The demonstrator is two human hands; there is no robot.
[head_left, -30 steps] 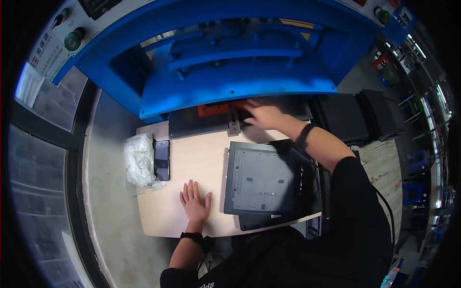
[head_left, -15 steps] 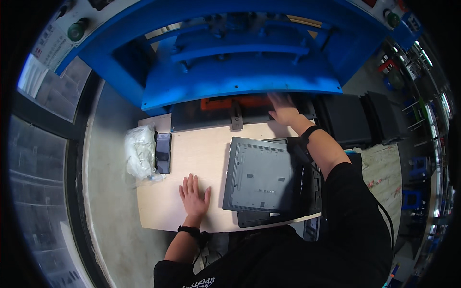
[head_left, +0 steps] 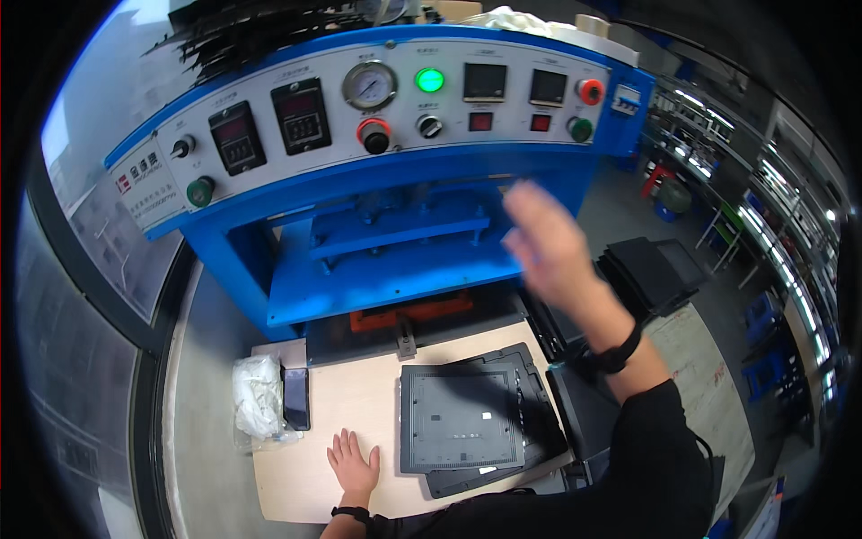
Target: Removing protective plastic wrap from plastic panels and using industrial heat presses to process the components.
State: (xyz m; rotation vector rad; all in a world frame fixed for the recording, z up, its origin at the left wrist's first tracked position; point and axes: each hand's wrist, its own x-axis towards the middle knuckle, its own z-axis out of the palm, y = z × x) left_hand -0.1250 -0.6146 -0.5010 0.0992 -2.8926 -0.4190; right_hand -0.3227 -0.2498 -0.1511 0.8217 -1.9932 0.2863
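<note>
My left hand (head_left: 355,463) rests flat on the pale wooden board (head_left: 337,395), fingers spread and holding nothing. Up in the air in front of the blue press (head_left: 350,292) is my right hand (head_left: 552,251), smeared by motion; its finger pose is unclear and nothing shows in it. A flat dark grey plastic panel (head_left: 458,413) with slotted edges lies on the board, right of my left hand. Beneath it, a larger black panel (head_left: 544,427) sticks out at the right and lower edges. Under the press plate, an orange part (head_left: 449,304) and a metal tab (head_left: 406,341) show.
A dark phone (head_left: 295,399) lies beside a clear bag with white stuff (head_left: 258,395) at the board's left. The press's control panel (head_left: 400,117) carries a gauge (head_left: 369,85) and a lit green lamp (head_left: 430,80). Stacked black panels (head_left: 651,269) stand at the right.
My right hand has come away from under the press plate and risen in front of the machine. The view has tilted up, bringing in the control panel. My left hand stays on the board.
</note>
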